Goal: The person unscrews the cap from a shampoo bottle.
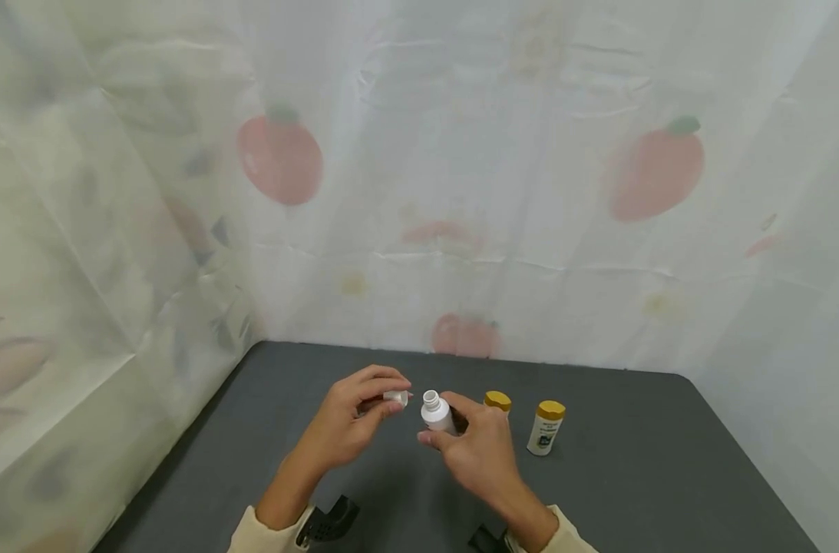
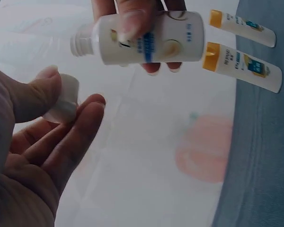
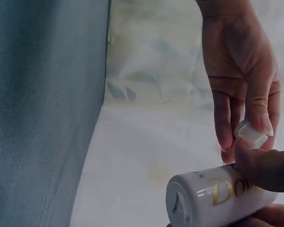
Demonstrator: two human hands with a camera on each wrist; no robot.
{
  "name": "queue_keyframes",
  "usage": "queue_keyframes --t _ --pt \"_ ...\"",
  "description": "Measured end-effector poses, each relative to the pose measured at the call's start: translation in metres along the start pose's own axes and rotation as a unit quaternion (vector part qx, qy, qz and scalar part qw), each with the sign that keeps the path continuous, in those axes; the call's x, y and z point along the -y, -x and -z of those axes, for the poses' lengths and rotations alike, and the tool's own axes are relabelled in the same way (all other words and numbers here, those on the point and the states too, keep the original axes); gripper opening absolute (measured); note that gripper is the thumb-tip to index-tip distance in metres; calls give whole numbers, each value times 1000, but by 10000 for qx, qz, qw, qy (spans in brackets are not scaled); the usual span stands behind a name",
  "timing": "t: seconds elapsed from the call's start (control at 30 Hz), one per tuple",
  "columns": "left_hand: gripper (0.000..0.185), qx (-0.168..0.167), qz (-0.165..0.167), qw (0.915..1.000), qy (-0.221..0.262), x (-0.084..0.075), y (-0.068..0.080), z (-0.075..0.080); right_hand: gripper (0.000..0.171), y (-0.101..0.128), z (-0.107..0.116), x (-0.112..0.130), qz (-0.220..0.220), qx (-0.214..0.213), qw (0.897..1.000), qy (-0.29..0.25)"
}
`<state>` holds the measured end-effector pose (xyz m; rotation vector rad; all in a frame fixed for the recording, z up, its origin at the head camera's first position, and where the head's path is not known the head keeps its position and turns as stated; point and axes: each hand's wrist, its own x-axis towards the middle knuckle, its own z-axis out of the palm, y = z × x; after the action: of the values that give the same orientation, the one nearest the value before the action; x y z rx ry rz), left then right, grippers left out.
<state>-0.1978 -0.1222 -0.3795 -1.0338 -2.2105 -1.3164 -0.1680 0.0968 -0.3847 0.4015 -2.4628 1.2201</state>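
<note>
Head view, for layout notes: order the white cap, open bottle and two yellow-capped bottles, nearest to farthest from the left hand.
From the left hand:
1. White cap: held in it.
2. Open bottle: right of it, in the right hand.
3. Partly hidden yellow-capped bottle: beyond the right hand.
4. Other yellow-capped bottle: farthest right.

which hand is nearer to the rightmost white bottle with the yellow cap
Right. The right hand, holding an uncapped white plastic bottle, is just left of the yellow-capped white bottle; the left hand, pinching a small white cap, is farther left.
</note>
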Motion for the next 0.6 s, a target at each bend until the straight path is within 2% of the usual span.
queue_keyframes --t 0.2,0.43,0.6 --pt "22 -312 403 9976 473 11 9 -6 37 -2 -5 -5 -366 218 9967 -695" --pt "21 -897 672 9929 395 21 16 -13 40 -4 -14 -12 -526 455 9912 -1123" --pt "27 -980 847 9915 154 26 17 -17 45 -6 -20 -16 -619 373 9893 -1266"
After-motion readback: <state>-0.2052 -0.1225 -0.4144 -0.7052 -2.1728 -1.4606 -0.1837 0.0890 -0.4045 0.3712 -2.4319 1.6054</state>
